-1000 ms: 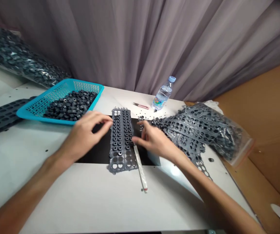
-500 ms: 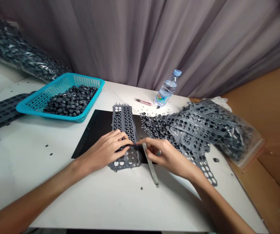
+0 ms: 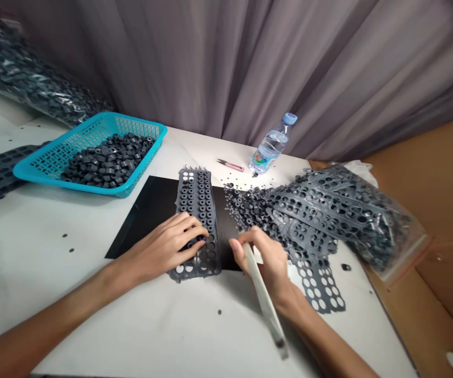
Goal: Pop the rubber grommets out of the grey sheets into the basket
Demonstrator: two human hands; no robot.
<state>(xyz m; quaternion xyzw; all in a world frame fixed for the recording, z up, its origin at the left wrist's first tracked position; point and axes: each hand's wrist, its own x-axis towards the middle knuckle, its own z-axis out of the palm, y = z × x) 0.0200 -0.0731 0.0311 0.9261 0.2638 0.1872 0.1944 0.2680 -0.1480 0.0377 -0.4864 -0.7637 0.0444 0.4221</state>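
One white table carries a black mat, with a grey holed sheet lying across the mat, the left hand resting on that sheet, fingers slightly apart, and the right hand at the mat's right side, thumb and fingers clamped on a slim pale stick.

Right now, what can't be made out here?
All in the head view:
Holes in the middle grey sheet: some hidden under the left hand.
White stick, upper tip: blurred, unclear at the right hand.
Perforated strip: far end cut off by the left edge.
Bottle, label wording: too small.
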